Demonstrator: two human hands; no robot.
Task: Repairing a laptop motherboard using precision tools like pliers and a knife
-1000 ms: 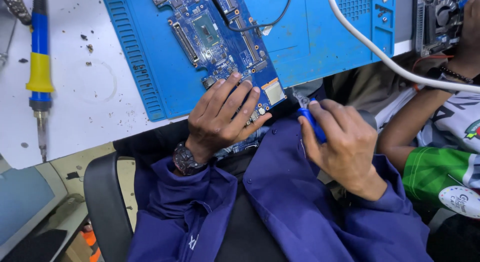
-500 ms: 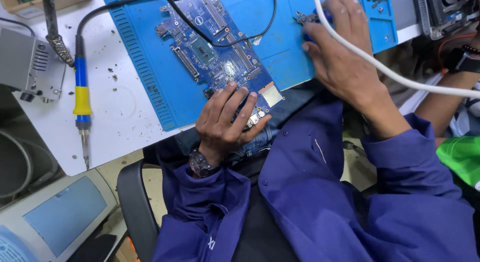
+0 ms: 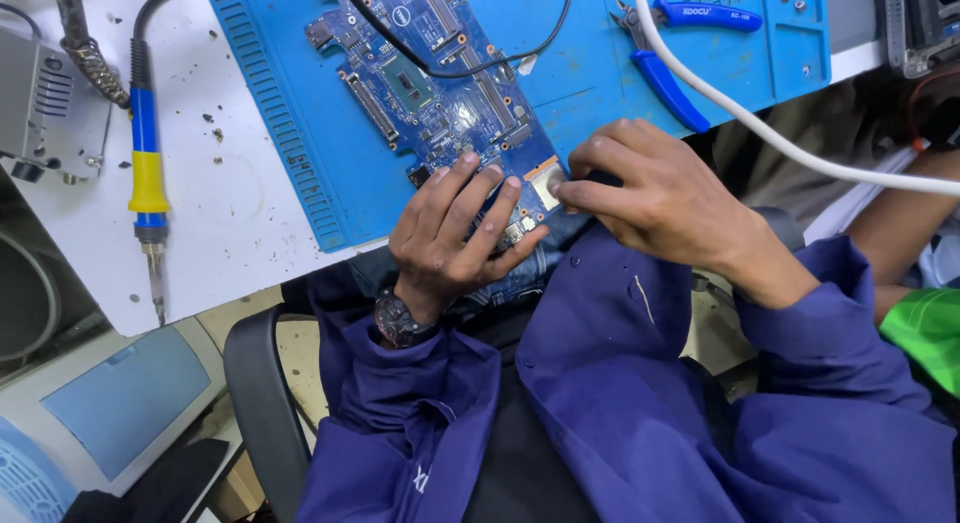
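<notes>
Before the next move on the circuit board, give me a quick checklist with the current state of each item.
1. Left hand steadying the circuit board: ok, fingers spread flat on its near corner.
2. Right hand at the work spot: ok, fingertips meet the board's near edge by a pale square pad.
3. Tool in the right hand's grip: cannot tell, nothing visible between the fingers.
4. Blue-handled cutters within reach: ok, lying on the blue mat behind the right hand.
5. Soldering iron away from the hands: ok, lying on the white table to the left.
6. Black cable off the board: not ok, it crosses it.
</notes>
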